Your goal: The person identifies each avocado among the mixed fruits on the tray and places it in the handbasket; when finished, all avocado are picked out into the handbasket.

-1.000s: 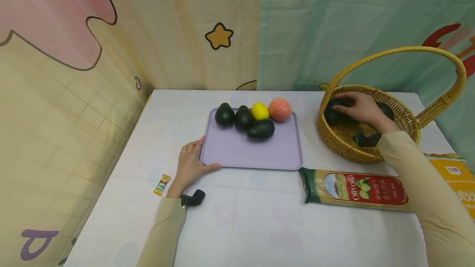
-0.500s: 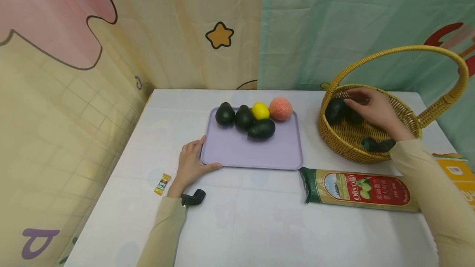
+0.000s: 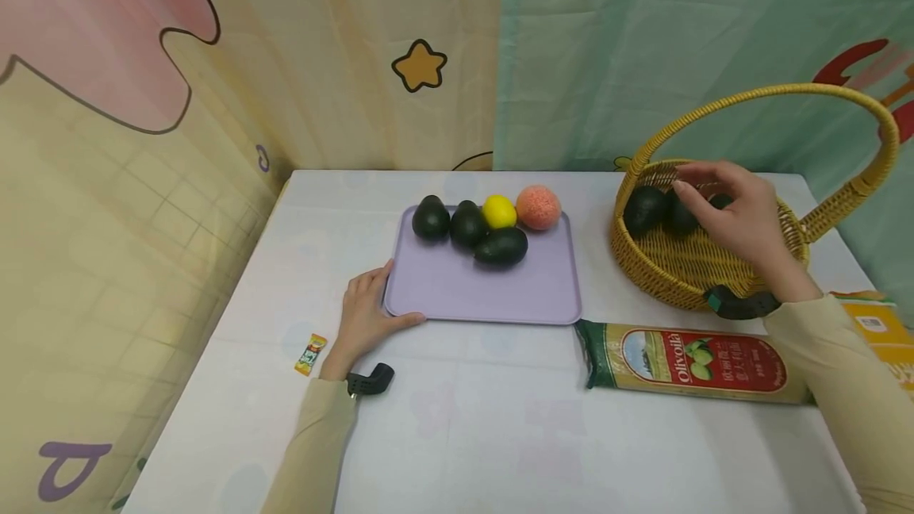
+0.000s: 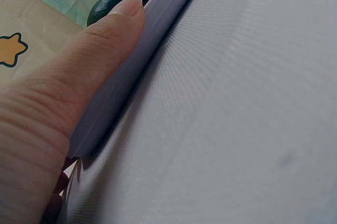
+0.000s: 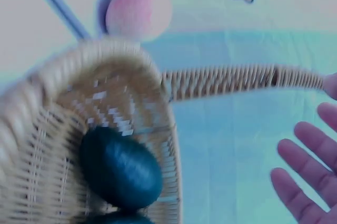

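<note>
My left hand [image 3: 366, 314] rests at the near left corner of a lilac tray [image 3: 493, 296]. Its fingers lie along the left side, and the straight thumb [image 4: 108, 39] touches the front rim. On the tray sit three dark green avocados [image 3: 501, 247], a yellow lemon [image 3: 499, 212] and a round, rough pinkish-orange fruit [image 3: 539, 208]. Over a wicker basket [image 3: 646, 276] my right hand [image 3: 746, 216] hovers with nothing in it, fingers extended in the right wrist view. Inside the basket lie an avocado [image 3: 645, 211], another avocado [image 3: 680, 216] and a further dark one [image 3: 721, 201] partly behind the hand.
A tall basket handle [image 3: 764, 89] arches above the right hand. In front of the basket lies an Olivoilà pasta packet [image 3: 700, 363], partly under the right sleeve, with a yellow package [image 3: 874, 331] beyond. A small candy packet [image 3: 310, 354] lies left of the left wrist.
My right hand has let go of the avocado at the basket's left side and moved up and to the right. The left hand and the tray have stayed put.
</note>
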A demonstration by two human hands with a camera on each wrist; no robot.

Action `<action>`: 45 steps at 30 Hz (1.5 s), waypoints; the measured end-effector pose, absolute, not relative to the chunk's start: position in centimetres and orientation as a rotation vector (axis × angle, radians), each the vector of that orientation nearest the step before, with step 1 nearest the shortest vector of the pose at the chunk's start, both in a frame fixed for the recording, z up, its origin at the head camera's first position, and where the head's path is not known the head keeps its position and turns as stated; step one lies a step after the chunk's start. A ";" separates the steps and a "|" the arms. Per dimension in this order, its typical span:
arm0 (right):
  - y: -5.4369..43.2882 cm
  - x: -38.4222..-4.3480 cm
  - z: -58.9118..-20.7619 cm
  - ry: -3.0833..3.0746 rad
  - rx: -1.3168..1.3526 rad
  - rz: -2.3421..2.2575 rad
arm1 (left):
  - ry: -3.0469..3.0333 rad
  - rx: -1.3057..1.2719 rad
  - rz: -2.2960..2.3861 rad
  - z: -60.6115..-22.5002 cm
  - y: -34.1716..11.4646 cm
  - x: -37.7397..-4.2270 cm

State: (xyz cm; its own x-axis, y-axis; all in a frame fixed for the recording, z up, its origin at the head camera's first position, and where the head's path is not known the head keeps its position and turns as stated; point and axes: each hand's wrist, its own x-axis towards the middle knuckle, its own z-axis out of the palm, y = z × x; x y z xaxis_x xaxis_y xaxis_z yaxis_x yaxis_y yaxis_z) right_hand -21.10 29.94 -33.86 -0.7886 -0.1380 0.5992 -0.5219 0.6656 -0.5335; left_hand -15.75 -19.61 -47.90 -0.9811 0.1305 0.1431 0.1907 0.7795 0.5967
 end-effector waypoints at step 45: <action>16.2 -22.5 -38.9 -2.703 1.075 1.198 | -2.866 -0.262 -0.974 -48.1 -19.7 -15.8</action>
State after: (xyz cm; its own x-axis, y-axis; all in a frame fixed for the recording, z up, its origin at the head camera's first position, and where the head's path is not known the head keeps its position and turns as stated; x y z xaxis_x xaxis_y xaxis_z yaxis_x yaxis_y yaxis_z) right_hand -22.49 16.15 -38.94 -0.7664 -0.5890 0.2564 -0.5856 0.4766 -0.6557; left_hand -15.81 -19.67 -48.12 -0.9798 0.1295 0.1522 0.1954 0.7803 0.5941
